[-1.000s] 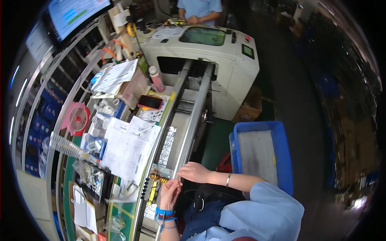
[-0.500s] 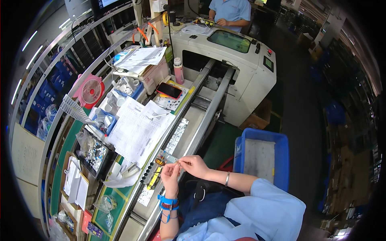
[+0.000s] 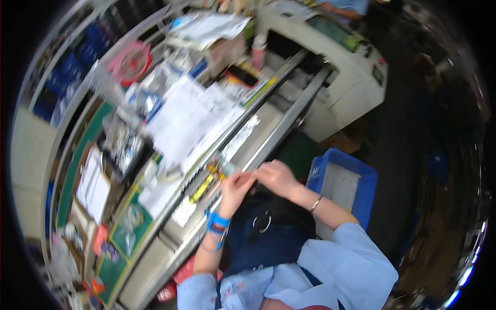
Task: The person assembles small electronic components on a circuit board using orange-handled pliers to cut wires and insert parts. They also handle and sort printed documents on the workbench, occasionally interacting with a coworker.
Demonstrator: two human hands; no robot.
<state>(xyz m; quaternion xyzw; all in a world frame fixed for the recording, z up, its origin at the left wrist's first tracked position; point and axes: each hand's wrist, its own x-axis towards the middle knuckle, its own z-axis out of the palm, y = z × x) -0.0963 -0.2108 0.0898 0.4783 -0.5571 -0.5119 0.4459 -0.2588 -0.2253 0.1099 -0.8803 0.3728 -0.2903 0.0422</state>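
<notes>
Whole view has swung since half a second ago: pink fan (image 3: pixel 133 63), papers (image 3: pixel 183 124) and white machine (image 3: pixel 346 103) sit higher and further right, our hands along with them. We've got left hand (image 3: pixel 236 187) and right hand (image 3: pixel 277 178) meeting at the fingertips, by the near metal rail (image 3: pixel 292 114). Both are pinched closed, thumbs against fingers. Too blurred for us to tell if a tiny part sits between the tips.

Circuit board (image 3: pixel 213 181) lies on the track, just left of our left hand, yellow block on top. Can't tell if we're touching it.

We wear a blue wristband (image 3: pixel 218 223) on the left, a metal bracelet (image 3: pixel 315 203) on the right. Papers are spread on the bench beyond the track; phone (image 3: pixel 242 76) and pink bottle (image 3: pixel 258 52) stand near its far end, by the machine. Blue bin (image 3: pixel 369 186) is off to our right, past the right forearm. Another person's arm (image 3: pixel 338 10) shows at the top, behind the machine.
</notes>
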